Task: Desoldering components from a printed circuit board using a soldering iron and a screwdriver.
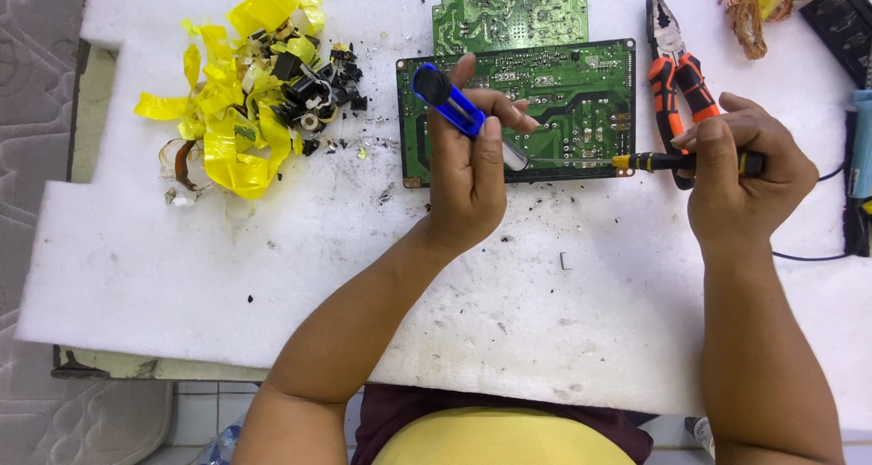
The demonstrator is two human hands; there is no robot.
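The green circuit board (554, 111) is lying flat on the white bench (272, 274). The left hand (468, 170) is gripping a blue suction pump (454, 106) over it; the right hand (745, 170) is clasping a screwdriver (654, 163), whose tip risks slipping and scratching the board.

Two bare arms are seen from above, reaching up from the bottom of the picture. No sleeves are worn on them, and nothing is worn at the wrists. The left hand (468, 170) is bare, with no glove and no ring to be seen. The right hand (745, 170) is bare too. Short, plain nails can be seen on the fingers (491, 129). At the bottom edge a yellow top is worn, and a dark reddish-purple cloth is seen around it, just below the arms.
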